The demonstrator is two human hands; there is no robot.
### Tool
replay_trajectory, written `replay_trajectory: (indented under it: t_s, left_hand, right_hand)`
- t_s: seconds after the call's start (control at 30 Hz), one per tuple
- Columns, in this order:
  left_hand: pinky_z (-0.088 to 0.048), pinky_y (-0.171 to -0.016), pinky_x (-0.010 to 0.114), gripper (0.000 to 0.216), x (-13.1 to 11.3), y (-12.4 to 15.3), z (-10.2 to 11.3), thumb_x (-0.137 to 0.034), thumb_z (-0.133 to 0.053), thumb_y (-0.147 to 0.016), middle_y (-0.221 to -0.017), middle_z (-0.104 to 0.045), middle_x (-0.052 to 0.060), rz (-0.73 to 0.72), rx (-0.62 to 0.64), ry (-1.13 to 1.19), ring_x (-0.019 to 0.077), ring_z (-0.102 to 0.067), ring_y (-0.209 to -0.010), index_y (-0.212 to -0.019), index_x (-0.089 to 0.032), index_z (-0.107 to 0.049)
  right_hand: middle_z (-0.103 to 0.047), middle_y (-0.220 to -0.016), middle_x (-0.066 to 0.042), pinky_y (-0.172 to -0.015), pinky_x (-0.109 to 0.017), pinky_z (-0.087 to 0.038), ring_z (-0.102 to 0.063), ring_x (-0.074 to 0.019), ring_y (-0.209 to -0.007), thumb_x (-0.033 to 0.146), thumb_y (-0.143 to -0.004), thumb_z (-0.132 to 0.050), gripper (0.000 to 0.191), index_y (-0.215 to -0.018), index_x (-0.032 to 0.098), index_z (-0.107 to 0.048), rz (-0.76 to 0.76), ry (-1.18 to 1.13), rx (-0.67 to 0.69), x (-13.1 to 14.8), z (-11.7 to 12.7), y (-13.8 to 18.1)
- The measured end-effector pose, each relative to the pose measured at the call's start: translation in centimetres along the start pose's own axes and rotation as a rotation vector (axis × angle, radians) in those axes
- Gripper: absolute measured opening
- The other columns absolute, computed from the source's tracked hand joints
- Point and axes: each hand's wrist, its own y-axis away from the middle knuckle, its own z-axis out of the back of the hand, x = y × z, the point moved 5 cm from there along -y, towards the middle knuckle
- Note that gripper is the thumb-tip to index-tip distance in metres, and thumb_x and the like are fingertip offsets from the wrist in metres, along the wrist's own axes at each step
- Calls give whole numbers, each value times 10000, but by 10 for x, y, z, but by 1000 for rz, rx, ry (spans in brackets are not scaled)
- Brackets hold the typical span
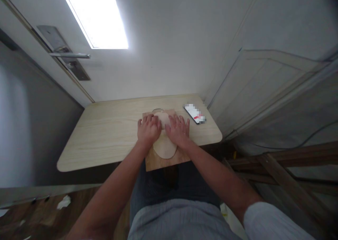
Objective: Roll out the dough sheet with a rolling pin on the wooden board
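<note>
A flat, pale oval sheet of what looks like dough [165,147] lies on a wooden cutting board [153,163]. The board has a thin metal loop handle [158,109] at its far end, and its near edge sticks out past the table. My left hand [149,128] rests palm down on the sheet's upper left side, fingers pointing forward. On the upper right side, my right hand [179,129] lies palm down with its fingers spread and its thumb on the sheet. Both palms hide parts of the sheet and the board.
The board rests on a light wood-grain table [111,127] set against a pale door. A phone [194,114] lies to the right of the board. At the left is a metal door handle [70,55]; wooden beams [280,176] stand at the lower right.
</note>
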Motion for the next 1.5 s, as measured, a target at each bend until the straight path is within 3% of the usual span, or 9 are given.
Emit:
replay_trajectory:
  t_s: [0.37,0.57,0.73,0.9,1.5]
  left_hand:
    - [-114,-1227,602,442,-17,59,17,-435,-338,-1035,-1462,-578,119,26,-114,57,300,-457,-1394,-1337,-223,-580]
    - [-68,-1239,611,487,-19,89,15,-419,-318,-1042,-1547,-500,92,15,-55,73,276,-390,-1470,-1468,-254,-487]
    - [-106,-1236,614,550,-11,81,5,-444,-286,-1041,-1582,-445,87,7,-14,62,275,-360,-1492,-1548,-258,-390]
    - [-95,-1239,613,563,-6,67,0,-452,-254,-1043,-1579,-451,80,-4,-16,68,271,-355,-1496,-1554,-254,-382]
    - [-182,-1213,615,555,2,16,-6,-453,-231,-1033,-1595,-436,85,71,61,35,291,-367,-1476,-1505,-259,-450]
  right_hand:
    - [-443,-1578,-76,-1175,-676,-138,-309,-355,-1463,517,-1039,-355,526,-1494,286,-480,-3,-25,-39,-2,7,48]
    - [-444,-1575,-102,-1184,-677,-126,-301,-351,-1479,545,-1034,-358,570,-1500,238,-471,-26,-69,-9,-4,7,46]
    - [-445,-1568,-145,-1200,-664,-94,-312,-333,-1482,481,-1040,-377,577,-1508,150,-442,19,-69,-61,0,11,54]
    - [-429,-1581,-133,-1202,-656,-102,-302,-332,-1489,504,-1048,-359,594,-1528,159,-414,52,-55,-63,-1,5,59]
    - [-467,-1550,-148,-1195,-641,-122,-369,-318,-1430,541,-1045,-317,595,-1479,168,-482,25,-25,-32,1,-2,4]
